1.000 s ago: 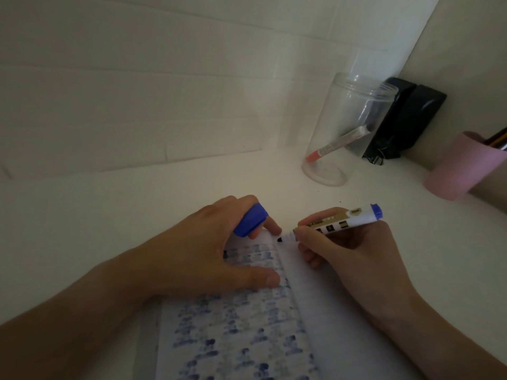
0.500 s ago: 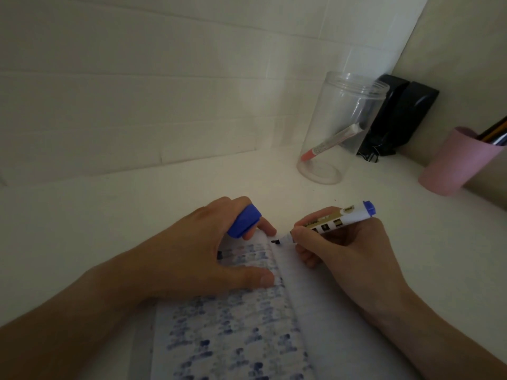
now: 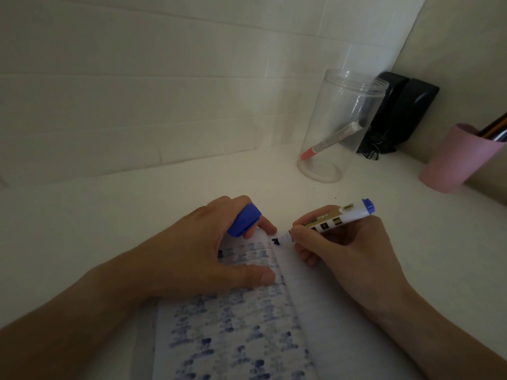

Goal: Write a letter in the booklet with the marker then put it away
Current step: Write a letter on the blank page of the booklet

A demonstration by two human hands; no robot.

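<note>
White tabletop (image 3: 137, 215) tucked into a dim corner, pale tiled wall (image 3: 137, 91) behind. Open booklet (image 3: 236, 338) lying flat, left page covered in rows of blue ink marks, right page mostly blank. Left hand (image 3: 203, 253) pressed down on the upper left page, thumb flat along the paper near the centre fold, fingers (image 3: 263, 229) curled around a blue cap (image 3: 244, 219), gripping it against the palm side. Right hand (image 3: 348, 248) resting on the right page, its fingers clenched on the marker (image 3: 334, 219), white barrel with gold and dark label blocks, blue end pointing up and away to the right. Marker tip down at the top of the right page, just beside the fold, right at a fresh dark blue stroke (image 3: 275, 240) — touching paper or a hair above, cannot tell. Left fingertips and marker tip very near each other, stroke between them. Beyond the right fingers, further back: clear jar (image 3: 343, 127) standing upright, a pen with a pink cap (image 3: 329, 141) leaning slantwise inside. Just behind the jar, a black object (image 3: 403, 111) against the wall, too dark to make out. Far right of the fingers, pink cup (image 3: 452, 160) with pencils (image 3: 493, 130) sticking out at the frame edge.
</note>
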